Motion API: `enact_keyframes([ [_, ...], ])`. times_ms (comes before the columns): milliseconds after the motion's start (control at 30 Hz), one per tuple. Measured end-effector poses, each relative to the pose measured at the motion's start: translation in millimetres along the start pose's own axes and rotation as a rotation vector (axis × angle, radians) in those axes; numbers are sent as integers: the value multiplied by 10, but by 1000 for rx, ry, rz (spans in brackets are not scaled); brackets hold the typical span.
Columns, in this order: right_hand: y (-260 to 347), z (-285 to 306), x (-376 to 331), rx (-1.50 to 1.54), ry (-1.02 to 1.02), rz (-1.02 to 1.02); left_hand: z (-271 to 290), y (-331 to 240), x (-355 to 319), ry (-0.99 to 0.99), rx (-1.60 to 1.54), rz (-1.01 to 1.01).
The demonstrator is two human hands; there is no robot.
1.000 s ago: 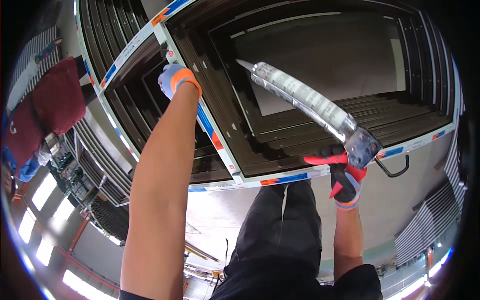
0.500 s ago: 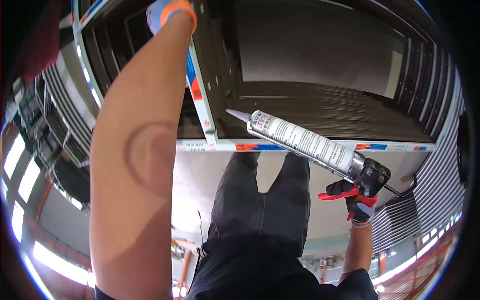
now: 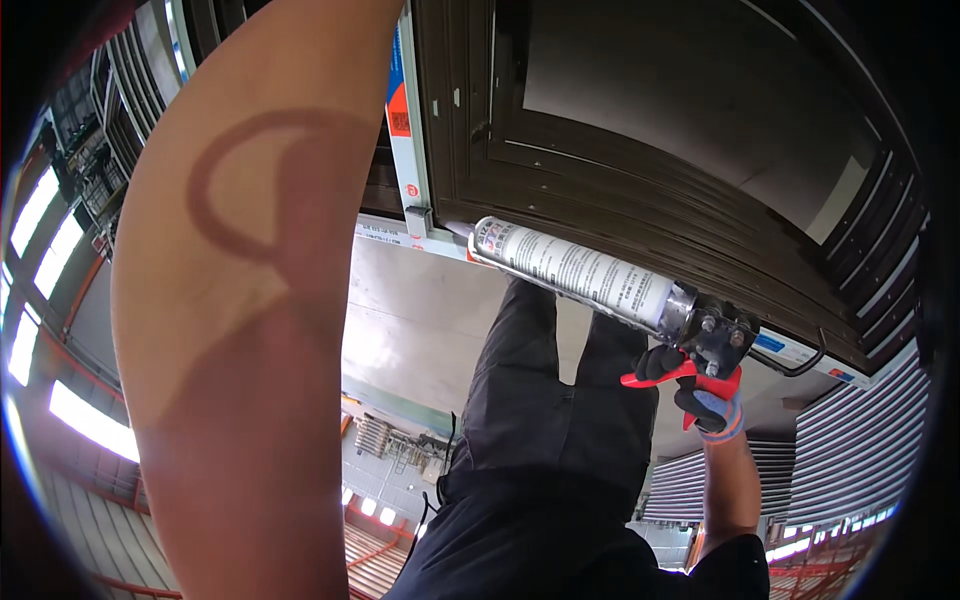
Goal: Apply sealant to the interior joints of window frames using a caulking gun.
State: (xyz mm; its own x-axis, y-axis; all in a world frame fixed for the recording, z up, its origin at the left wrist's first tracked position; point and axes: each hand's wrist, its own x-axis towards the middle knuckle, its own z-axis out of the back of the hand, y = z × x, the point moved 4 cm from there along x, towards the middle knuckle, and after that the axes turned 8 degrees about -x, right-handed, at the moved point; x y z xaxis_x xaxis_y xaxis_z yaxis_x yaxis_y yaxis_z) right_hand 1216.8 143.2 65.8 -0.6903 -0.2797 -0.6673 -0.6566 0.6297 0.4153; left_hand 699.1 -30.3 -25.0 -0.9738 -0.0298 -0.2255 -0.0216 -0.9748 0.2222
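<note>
My right hand (image 3: pixel 708 400), in a black and blue work glove, grips the red handle of a caulking gun (image 3: pixel 722 338). A white sealant cartridge (image 3: pixel 580 268) lies in the gun's cradle, its tapered nozzle (image 3: pixel 458 229) pointing left, close to the near corner of a dark brown frame (image 3: pixel 600 215). Whether the tip touches the frame I cannot tell. My left arm (image 3: pixel 250 230) stretches up across the left side, over the frame, and its hand is cut off by the top edge of the picture.
White protective strips with blue and orange print (image 3: pixel 402 130) run along the frame's edges. A dark panel (image 3: pixel 690 100) fills the frame. Stacked long metal profiles (image 3: pixel 850 450) lie at the right. Grey floor (image 3: pixel 400 330) shows below the frame around my legs.
The gloved left hand, earlier at the frame's upper left, has passed out of view. The caulking gun has shifted slightly left in the picture, and the frame appears shifted as the view moved.
</note>
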Motion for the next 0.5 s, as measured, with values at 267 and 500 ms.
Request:
enact_keyframes([
  [267, 53, -71, 248, -41, 42, 9, -24, 90, 45, -92, -254, 242],
  [500, 92, -70, 342, -54, -14, 10, 8, 22, 11, -77, -236, 244],
])
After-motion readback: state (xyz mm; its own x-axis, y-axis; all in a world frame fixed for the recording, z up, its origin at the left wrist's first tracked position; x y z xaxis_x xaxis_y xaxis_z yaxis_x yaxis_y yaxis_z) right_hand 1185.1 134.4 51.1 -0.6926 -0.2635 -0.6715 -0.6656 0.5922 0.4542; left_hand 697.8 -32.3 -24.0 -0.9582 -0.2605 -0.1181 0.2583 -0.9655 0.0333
